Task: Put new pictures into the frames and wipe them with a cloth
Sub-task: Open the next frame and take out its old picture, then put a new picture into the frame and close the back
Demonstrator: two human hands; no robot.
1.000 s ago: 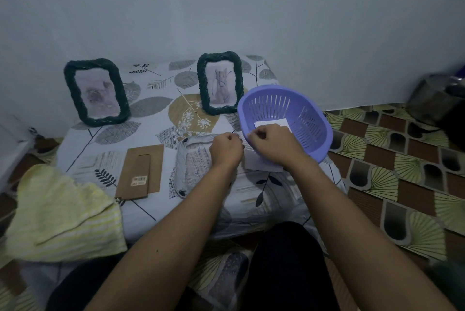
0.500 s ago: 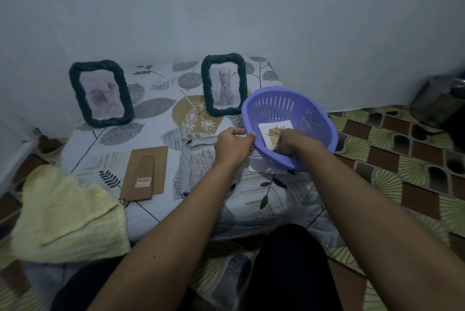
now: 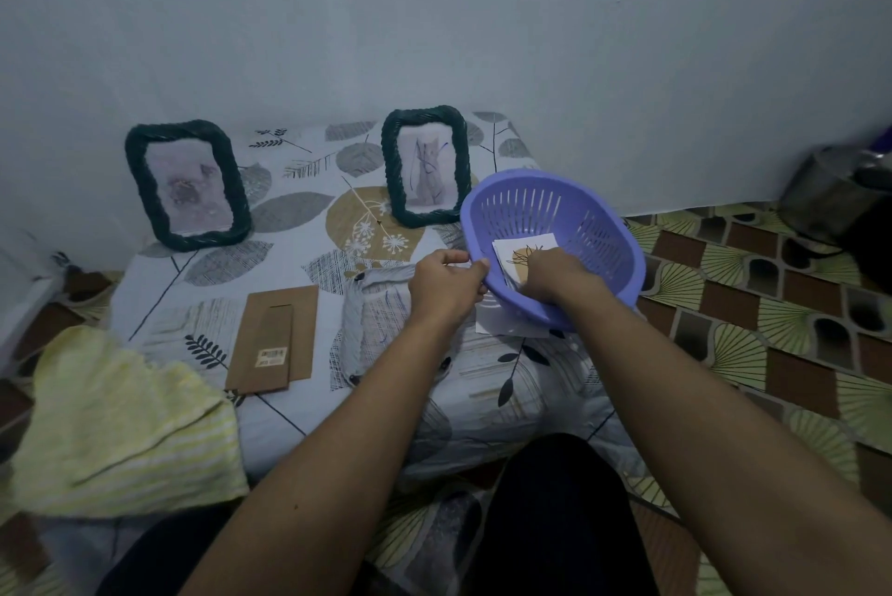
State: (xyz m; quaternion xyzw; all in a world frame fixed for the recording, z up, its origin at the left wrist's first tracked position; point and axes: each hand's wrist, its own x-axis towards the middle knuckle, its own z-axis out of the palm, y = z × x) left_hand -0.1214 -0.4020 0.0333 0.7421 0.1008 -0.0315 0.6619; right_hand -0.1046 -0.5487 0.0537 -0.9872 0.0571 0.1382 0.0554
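Note:
Two dark green woven picture frames lean against the wall: the left frame and the right frame, each with a pale picture inside. A purple slotted basket stands tilted toward me at the right. My left hand grips its near rim. My right hand is inside the basket, fingers on a stack of small pictures. A third frame lies face down below my left hand. A yellow cloth lies at the left.
A brown cardboard frame backing lies on the leaf-patterned sheet. A white paper pokes out from under the basket. A dark metal pot stands on the patterned floor at the far right. The wall is close behind.
My right hand went from above the basket's near edge down into it onto the pictures. My left hand took hold of the rim, and the basket tipped toward me.

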